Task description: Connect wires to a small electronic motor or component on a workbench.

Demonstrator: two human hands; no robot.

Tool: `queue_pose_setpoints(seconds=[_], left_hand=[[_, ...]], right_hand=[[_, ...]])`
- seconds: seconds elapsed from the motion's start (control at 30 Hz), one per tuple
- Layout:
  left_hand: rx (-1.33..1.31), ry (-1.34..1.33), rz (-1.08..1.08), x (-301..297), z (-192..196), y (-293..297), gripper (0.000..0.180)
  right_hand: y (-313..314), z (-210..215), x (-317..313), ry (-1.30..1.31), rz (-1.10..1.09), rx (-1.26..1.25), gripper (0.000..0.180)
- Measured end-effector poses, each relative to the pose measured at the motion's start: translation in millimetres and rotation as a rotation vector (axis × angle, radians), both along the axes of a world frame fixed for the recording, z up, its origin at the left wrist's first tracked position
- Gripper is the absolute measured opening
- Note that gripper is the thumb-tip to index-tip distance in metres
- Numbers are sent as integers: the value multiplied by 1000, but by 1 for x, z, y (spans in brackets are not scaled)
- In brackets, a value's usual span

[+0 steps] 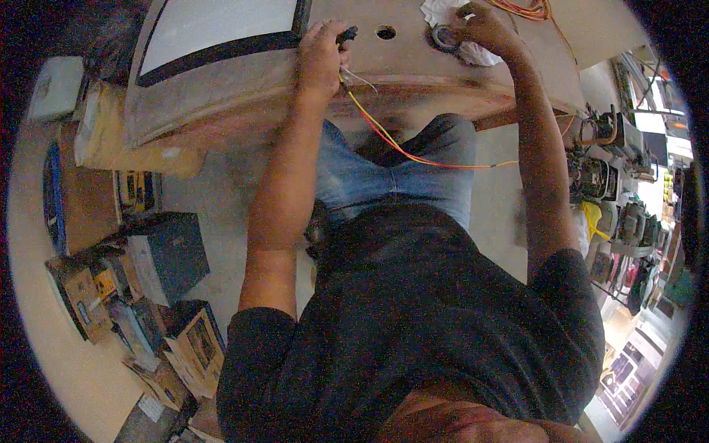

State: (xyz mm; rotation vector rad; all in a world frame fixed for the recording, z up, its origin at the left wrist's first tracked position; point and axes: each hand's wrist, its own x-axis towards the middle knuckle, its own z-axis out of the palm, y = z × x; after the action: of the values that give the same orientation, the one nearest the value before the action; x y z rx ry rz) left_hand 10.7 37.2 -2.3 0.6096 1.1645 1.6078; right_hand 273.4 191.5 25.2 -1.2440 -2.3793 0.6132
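Note:
My left hand (323, 59) is closed around a small black piece (347, 35) at the front part of the wooden table. Yellow and red wires (377, 127) run from that hand, sag over my lap and pass toward my right forearm. A thin pale strand (362, 80) sticks out beside them. My right hand (487, 31) is over the table's right part, its fingers bent down at a dark ring-shaped roll (443, 38). Crumpled white material (478, 55) lies around the roll. The fingertips are blurred, so what they pinch is unclear.
The table (413, 63) has a round hole (385, 32) between my hands. A black-framed white panel (221, 33) lies at its left, and a coil of orange-red wire (528, 7) at the far right. Boxes (170, 255) stand at left; machines (602, 177) line the right.

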Motion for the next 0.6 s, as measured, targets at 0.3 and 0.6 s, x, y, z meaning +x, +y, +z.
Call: queue_pose_setpoints(seconds=[0.3, 0.6], left_hand=[[53, -68, -48, -3, -33, 7, 11], [70, 106, -135, 7, -4, -2, 19]], right_hand=[[-90, 58, -67, 156, 326, 141, 34], [-81, 51, -103, -14, 597, 98, 30]])
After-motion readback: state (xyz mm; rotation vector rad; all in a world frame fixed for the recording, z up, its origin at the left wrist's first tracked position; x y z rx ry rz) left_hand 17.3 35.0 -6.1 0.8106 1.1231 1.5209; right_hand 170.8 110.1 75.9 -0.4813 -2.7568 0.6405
